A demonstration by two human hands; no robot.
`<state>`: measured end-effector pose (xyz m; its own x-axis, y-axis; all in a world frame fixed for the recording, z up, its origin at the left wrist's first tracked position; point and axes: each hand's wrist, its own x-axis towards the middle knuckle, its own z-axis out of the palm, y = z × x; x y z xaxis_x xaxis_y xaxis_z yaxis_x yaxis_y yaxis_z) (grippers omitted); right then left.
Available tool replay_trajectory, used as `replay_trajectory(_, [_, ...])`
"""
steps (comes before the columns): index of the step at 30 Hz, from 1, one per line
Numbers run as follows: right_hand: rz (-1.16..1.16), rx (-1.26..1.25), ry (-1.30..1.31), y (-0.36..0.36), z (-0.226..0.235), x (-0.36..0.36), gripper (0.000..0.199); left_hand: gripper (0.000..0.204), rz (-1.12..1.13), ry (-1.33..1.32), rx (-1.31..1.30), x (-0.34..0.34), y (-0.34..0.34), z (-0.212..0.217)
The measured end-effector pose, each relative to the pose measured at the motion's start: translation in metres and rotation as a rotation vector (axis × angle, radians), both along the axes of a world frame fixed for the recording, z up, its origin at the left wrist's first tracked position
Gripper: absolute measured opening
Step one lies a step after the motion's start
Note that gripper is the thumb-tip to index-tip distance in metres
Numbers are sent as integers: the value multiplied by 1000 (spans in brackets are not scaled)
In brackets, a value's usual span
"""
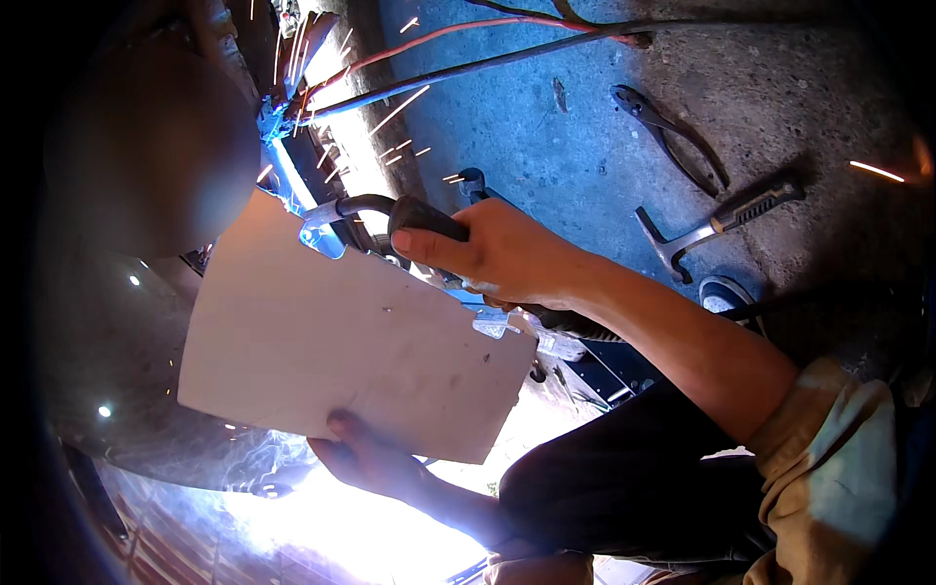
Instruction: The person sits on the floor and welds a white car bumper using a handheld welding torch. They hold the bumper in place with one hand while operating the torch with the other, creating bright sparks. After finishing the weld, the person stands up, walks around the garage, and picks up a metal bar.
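Observation:
My right hand (522,253) is closed around the dark handle of a welding torch (429,219), its curved neck pointing left. The torch nozzle (320,216) is at the upper edge of a pale flat sheet (351,341) with notched edges. At that sheet's lower edge, my left hand (380,468) grips it, thumb on the near face; the other fingers are mostly hidden. Beyond the sheet, a metal workpiece (285,166) glows blue-white, and sparks fly around it. Glare hides the exact weld spot.
Pliers (673,136) and a claw hammer (717,226) lie on the concrete floor (546,107) at right. Cables (468,66) cross the top. A shoe (726,292) is below the hammer. Dark-trousered legs (624,478) are at the bottom. Smoke and bright glare fill the lower left.

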<state>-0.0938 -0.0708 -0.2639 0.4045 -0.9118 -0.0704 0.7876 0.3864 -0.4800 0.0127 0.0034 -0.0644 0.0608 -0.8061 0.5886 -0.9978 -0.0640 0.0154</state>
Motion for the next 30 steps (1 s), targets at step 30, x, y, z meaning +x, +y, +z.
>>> replay_trajectory(30, [67, 29, -103, -3, -2, -2, 59, 44, 56, -10, -43, -6, 0, -7])
